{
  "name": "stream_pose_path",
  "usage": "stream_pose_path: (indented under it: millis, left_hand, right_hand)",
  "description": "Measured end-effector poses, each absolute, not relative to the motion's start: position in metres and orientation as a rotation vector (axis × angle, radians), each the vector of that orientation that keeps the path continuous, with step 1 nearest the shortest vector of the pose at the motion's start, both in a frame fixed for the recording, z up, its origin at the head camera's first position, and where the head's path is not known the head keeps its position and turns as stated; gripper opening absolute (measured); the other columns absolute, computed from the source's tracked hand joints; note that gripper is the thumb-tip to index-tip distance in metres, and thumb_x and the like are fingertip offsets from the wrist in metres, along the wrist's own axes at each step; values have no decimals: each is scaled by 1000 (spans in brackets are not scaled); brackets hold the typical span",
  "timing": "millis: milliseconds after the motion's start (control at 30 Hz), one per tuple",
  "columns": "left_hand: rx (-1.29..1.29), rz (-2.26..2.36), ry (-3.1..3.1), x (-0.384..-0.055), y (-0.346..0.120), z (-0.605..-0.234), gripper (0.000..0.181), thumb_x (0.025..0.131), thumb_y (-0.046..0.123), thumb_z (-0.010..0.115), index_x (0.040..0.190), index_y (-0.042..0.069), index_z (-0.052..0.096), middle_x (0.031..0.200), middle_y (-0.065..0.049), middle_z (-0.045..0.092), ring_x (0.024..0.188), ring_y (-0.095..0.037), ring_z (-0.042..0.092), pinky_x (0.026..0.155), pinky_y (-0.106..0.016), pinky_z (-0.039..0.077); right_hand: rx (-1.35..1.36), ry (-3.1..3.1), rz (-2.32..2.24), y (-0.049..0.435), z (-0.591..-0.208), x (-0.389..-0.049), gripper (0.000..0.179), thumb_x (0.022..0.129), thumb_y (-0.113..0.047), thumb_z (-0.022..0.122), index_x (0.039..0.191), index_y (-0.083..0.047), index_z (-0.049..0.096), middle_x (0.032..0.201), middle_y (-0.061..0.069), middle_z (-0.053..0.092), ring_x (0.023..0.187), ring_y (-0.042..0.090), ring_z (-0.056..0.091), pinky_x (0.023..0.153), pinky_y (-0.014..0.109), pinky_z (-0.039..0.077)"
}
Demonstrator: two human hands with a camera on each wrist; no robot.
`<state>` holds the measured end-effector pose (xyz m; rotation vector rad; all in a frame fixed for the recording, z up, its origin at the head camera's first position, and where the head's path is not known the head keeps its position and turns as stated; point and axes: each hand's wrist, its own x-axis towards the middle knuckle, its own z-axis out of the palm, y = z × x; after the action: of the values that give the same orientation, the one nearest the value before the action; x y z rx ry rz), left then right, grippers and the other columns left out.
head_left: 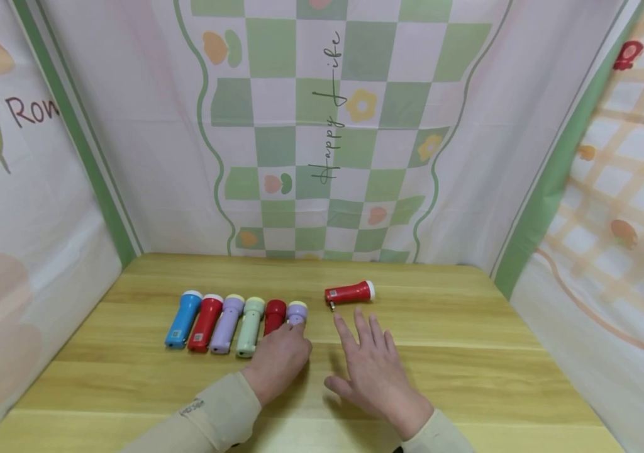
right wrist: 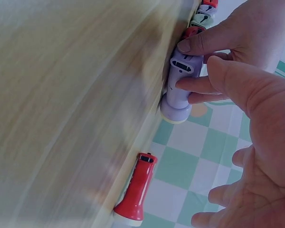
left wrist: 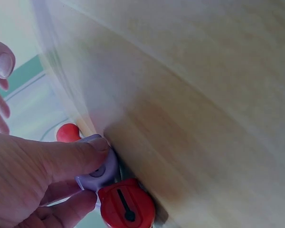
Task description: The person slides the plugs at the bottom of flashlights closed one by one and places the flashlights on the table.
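Observation:
My left hand [head_left: 281, 353] pinches the tail end of a purple flashlight [head_left: 297, 311] at the right end of a row, thumb on one side and fingers on the other. In the left wrist view this purple flashlight [left wrist: 111, 164] sits beside a red flashlight [left wrist: 126, 209]. Held just above the table, my right hand [head_left: 377, 372] has its fingers spread and holds nothing. Beyond its fingertips a red flashlight with a white rim [head_left: 349, 293] lies sideways, apart from the row, with a small piece sticking out at its tail.
Left of the held flashlight lie a dark red [head_left: 275, 313], a pale green [head_left: 251, 326], another purple [head_left: 228, 323], a red [head_left: 205, 322] and a blue flashlight [head_left: 183, 319]. They rest on a wooden table [head_left: 458, 352]. Printed curtains [head_left: 322, 145] stand behind and at both sides.

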<state>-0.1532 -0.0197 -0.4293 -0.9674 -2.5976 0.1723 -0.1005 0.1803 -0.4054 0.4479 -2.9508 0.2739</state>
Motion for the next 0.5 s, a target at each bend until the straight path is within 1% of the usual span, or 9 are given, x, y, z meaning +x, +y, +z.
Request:
stream_pose_path:
  millis: [167,500]
  left_hand:
    - [-945,189,-2590,-153,-19,-429,9,85,6,82,82,13,76,96,-8,70,75,-18,64,54,-28,58]
    - [-965,168,-2564,-152,-20,-428,10,84,5,83,82,13,77,98,-9,71,74,-19,63,56,-29,57]
  right_hand:
    - [446,-2947,284,181,-406,-100,105,86,-55,81,166,-17,26,168,30,20,151,56,25,116,75,28]
    - [441,-2950,288,182,-407,-101,105,86,-55,80,166,-17,25,168,30,20,151,56,24,117,75,27]
